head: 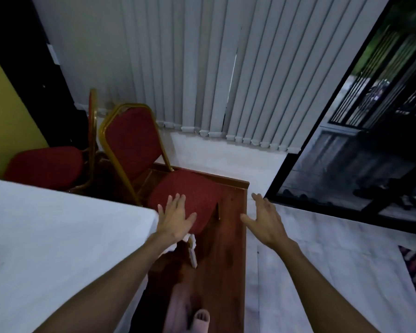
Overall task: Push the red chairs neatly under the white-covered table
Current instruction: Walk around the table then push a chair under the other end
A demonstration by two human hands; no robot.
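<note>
A red chair [135, 143] with a gold frame stands on a wooden platform at the corner of the white-covered table [58, 227]; its seat [195, 188] points toward me. My left hand [175, 217] hovers open over the seat's near edge, fingers spread; I cannot tell if it touches. Fingers apart and holding nothing, my right hand [264, 219] is above the platform's right edge. A second red chair [46, 164] stands behind the table at the left, its back toward the first chair.
The raised wooden platform [228, 248] ends in a step down to the pale floor [298, 272] on the right. Grey vertical blinds [226, 68] hang behind. A dark open doorway [370, 140] is at right. My foot [199, 318] in a sandal stands on the platform.
</note>
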